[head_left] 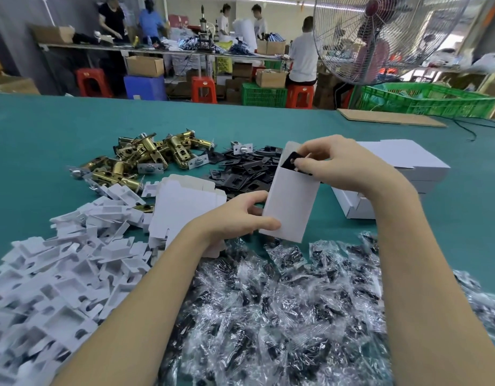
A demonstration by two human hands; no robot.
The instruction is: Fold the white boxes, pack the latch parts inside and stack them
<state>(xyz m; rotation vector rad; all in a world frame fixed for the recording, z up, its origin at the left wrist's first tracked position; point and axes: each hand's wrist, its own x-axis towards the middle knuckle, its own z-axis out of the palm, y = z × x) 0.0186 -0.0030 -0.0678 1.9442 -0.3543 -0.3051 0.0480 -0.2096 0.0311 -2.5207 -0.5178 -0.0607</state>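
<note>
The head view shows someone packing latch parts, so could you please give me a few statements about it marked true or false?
1. The left hand grips the white box near its bottom. True.
2. The right hand is slipping a brass latch into the box. False: its fingers pinch a black plate at the open top.
3. The brass latches lie left of the pile of black plates. True.
4. The stacked white boxes are left of the held box. False: they sit to its right.
</note>
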